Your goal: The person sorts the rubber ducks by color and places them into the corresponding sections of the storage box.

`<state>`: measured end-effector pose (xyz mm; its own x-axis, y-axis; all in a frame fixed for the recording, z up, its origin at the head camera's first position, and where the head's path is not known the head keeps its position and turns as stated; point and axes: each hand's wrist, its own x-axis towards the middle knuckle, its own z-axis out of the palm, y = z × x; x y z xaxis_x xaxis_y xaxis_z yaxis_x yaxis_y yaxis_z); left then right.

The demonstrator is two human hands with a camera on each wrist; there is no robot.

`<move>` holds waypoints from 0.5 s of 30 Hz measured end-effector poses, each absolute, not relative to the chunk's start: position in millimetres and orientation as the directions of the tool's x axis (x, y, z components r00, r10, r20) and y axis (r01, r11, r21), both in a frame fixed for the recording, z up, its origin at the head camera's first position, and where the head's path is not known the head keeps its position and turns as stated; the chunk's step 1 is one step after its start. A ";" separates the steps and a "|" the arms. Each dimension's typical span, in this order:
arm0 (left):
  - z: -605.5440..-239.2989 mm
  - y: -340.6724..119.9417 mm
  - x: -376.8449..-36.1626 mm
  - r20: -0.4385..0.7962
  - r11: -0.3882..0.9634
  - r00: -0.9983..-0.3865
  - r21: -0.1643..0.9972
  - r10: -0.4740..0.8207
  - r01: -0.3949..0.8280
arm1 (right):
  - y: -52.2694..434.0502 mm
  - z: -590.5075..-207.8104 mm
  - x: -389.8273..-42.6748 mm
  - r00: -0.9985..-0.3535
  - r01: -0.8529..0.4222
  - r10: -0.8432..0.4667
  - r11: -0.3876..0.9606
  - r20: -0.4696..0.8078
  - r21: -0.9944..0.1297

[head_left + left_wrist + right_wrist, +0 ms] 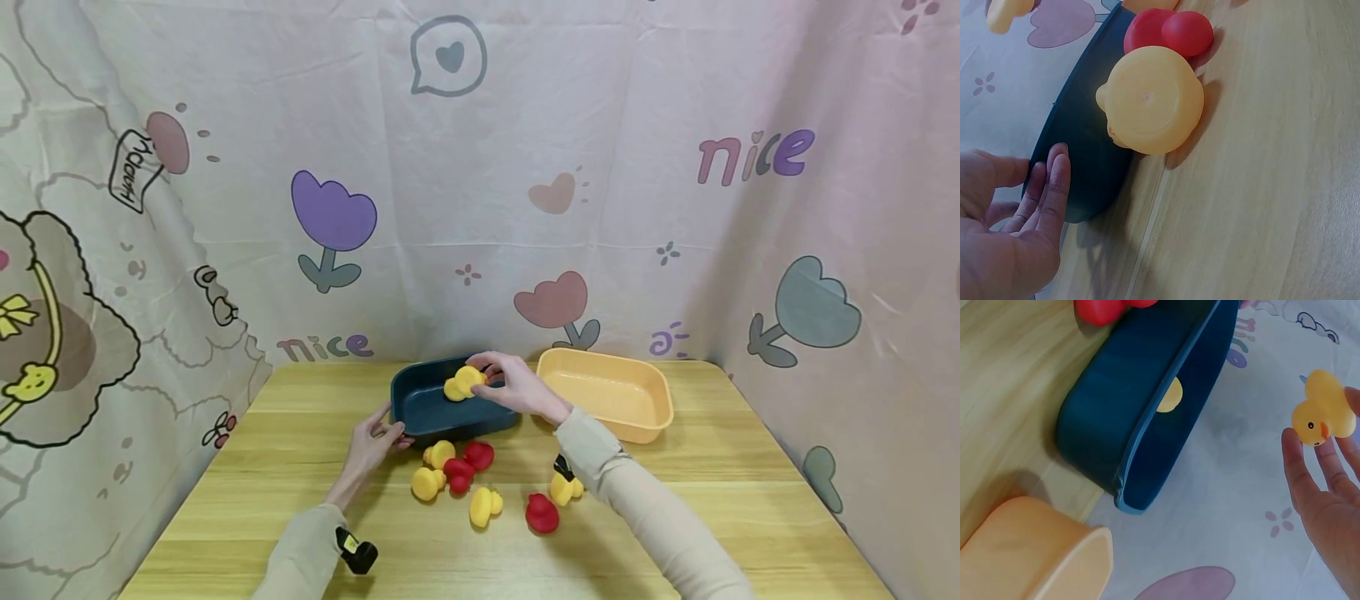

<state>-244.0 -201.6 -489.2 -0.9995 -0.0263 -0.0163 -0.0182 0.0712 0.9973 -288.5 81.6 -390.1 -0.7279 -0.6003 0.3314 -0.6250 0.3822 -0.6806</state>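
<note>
My right hand pinches a yellow rubber duck between thumb and fingertips, above the dark blue basin. Inside that basin lies another yellow duck, partly hidden by the wall in the right wrist view. At the basin's left end, my left hand grips the rim, thumb and fingers on either side of the wall. Close in front of the basin, a yellow duck lies with its flat base facing the left wrist camera, beside a red duck.
An orange-yellow basin stands right of the blue one, under my right forearm. Several yellow and red ducks lie on the wooden table, including a yellow one and a red one nearer me. A printed cloth hangs behind.
</note>
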 end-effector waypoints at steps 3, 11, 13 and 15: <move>-490.0 -201.4 -244.6 -0.021 0.073 -0.999 0.997 -0.026 -0.023 | 75.4 -391.3 -291.0 -0.726 -0.625 -0.607 0.388 0.323 -0.677; -489.2 -201.4 -243.6 -0.012 0.080 -1.000 0.997 -0.025 -0.014 | 58.2 -397.8 -296.7 -0.726 -0.629 -0.623 0.431 0.291 -0.647; -489.4 -201.0 -243.8 -0.005 0.088 -1.000 0.996 -0.026 -0.008 | 54.4 -399.9 -297.9 -0.732 -0.622 -0.621 0.443 0.280 -0.645; -489.7 -200.6 -243.9 -0.002 0.095 -1.000 0.995 -0.030 -0.004 | 50.8 -402.1 -299.3 -0.741 -0.610 -0.617 0.452 0.266 -0.651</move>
<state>-243.9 -200.6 -489.7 -0.9996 -0.0298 -0.0015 -0.0044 0.0954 0.9954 -299.3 50.8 -402.1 -0.7407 -0.6168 0.2663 -0.6103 0.4521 -0.6505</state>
